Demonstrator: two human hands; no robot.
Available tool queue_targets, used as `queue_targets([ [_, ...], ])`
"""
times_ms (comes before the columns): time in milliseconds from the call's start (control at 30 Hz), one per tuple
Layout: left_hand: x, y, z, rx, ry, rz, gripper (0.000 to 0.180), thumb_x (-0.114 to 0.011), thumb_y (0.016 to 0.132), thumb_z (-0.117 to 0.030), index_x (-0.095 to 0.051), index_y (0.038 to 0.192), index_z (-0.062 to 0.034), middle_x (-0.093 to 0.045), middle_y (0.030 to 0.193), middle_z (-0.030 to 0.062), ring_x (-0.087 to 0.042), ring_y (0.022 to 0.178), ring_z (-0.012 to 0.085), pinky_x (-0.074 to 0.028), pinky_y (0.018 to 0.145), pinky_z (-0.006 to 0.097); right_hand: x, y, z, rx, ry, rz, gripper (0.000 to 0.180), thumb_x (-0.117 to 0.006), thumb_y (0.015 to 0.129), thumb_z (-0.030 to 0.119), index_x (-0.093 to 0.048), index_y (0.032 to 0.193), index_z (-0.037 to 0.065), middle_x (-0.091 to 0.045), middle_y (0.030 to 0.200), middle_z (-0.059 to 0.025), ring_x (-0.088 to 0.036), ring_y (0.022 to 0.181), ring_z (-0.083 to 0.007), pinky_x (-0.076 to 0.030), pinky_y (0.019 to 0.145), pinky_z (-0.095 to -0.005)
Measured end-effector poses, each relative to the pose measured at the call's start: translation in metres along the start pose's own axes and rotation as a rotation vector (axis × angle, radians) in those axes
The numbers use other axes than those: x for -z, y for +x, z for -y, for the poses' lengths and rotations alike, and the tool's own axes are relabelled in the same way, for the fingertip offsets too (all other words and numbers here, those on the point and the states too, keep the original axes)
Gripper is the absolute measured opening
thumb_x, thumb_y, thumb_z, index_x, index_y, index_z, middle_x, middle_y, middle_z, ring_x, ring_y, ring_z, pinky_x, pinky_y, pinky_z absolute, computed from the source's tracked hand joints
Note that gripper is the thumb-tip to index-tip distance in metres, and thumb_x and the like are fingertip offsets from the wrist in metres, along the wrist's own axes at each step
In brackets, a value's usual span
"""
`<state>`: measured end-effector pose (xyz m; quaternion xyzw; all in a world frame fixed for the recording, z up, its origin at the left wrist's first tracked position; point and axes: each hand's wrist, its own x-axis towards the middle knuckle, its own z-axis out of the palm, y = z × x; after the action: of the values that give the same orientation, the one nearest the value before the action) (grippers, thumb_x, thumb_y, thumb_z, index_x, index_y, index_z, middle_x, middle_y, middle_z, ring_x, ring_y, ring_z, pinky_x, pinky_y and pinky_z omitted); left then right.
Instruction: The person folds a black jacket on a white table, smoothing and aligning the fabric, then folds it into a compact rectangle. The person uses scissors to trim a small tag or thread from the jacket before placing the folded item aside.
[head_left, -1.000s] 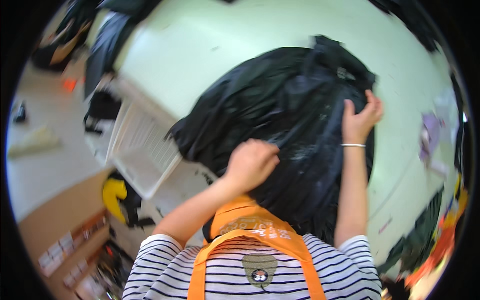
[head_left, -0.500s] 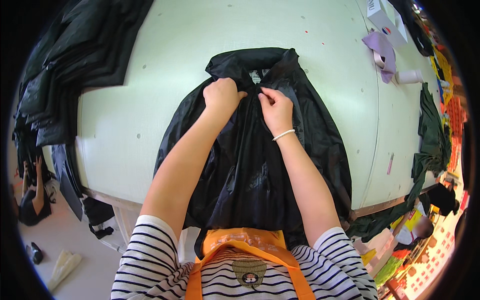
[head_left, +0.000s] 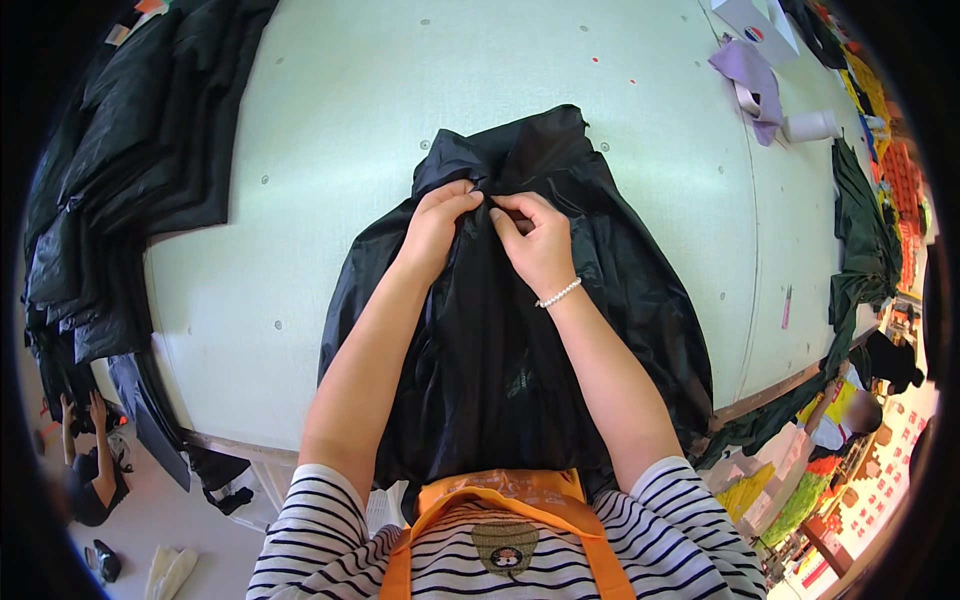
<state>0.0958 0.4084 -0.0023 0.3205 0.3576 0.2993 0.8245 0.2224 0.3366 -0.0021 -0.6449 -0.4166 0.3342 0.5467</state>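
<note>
From the head view I record a black garment (head_left: 520,330) of thin glossy fabric lying spread on the pale green table (head_left: 330,120), its lower part hanging over the near edge toward the person's orange apron (head_left: 500,500).

The left hand (head_left: 440,222) rests on the garment near its upper middle, fingers curled together and pinching a fold of the fabric. The right hand (head_left: 535,240), with a bead bracelet (head_left: 558,293) at the wrist, sits just beside it, thumb and fingertips likewise closed on the same stretch of fabric. The two hands nearly touch at the fingertips.

A stack of dark garments (head_left: 110,190) lies along the left side of the table, well apart from the hands. At the far right of the table I note a lilac cloth (head_left: 745,75) and a white roll (head_left: 810,125) near it, and another dark green garment (head_left: 860,240) draped at the right edge. Another person's raised hands (head_left: 80,410) show at the lower left, below table level.
</note>
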Motion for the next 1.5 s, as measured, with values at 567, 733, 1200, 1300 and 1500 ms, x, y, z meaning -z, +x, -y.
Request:
queue_targets([
  [567,-0.015,-0.028,-0.004,-0.118,0.069,-0.123,0.037,-0.047,0.096,-0.043,-0.059,0.092,-0.0078,-0.044,0.072,-0.0042,-0.038,0.067,0.0075,-0.03,0.062,0.022,-0.004,-0.013,0.017,0.167,-0.139,0.021,0.014,-0.066,0.081,0.005,-0.059,0.09,-0.004,-0.063,0.082,-0.0135,-0.061,0.073,-0.0205,-0.049,0.069,-0.0289],
  [733,-0.039,-0.071,0.011,-0.484,0.518,-0.289,0.023,-0.061,0.089,-0.023,-0.056,0.101,-0.0039,-0.053,0.083,0.0015,-0.047,0.076,0.0102,-0.038,0.071,0.024,0.0,-0.02,0.009,0.274,-0.242,-0.034,0.014,-0.058,0.083,0.004,-0.056,0.095,-0.004,-0.061,0.089,-0.0218,-0.06,0.084,-0.0393,-0.049,0.074,-0.0399],
  [1200,-0.044,-0.179,0.059,0.113,1.711,-0.07,0.059,-0.065,0.075,-0.058,-0.063,0.061,-0.0015,-0.061,0.059,0.0155,-0.062,0.059,0.0336,-0.05,0.053,0.04,0.085,-0.17,0.022,-0.271,-0.616,0.247,0.031,-0.069,0.079,0.026,-0.057,0.082,-0.002,-0.062,0.082,-0.0213,-0.061,0.078,-0.0388,-0.049,0.069,-0.0432],
  [1300,-0.049,-0.173,0.073,0.146,1.705,0.021,0.056,-0.065,0.077,-0.054,-0.063,0.061,0.0,-0.062,0.062,0.0172,-0.064,0.065,0.0343,-0.051,0.059,0.041,0.086,-0.213,0.021,-0.324,-0.271,0.054,0.02,-0.071,0.077,0.011,-0.061,0.088,-0.001,-0.061,0.077,-0.0168,-0.062,0.07,-0.0305,-0.05,0.063,-0.0347],
  [1500,-0.027,-0.171,0.1,0.086,1.414,0.153,0.031,-0.062,0.086,-0.022,-0.058,0.07,0.0036,-0.06,0.062,0.0155,-0.066,0.066,0.0231,-0.05,0.058,0.033,0.088,-0.24,0.009,-0.194,-0.48,-0.07,0.01,-0.069,0.074,0.003,-0.064,0.082,-0.001,-0.062,0.072,-0.0135,-0.063,0.066,-0.0283,-0.05,0.06,-0.0316],
])
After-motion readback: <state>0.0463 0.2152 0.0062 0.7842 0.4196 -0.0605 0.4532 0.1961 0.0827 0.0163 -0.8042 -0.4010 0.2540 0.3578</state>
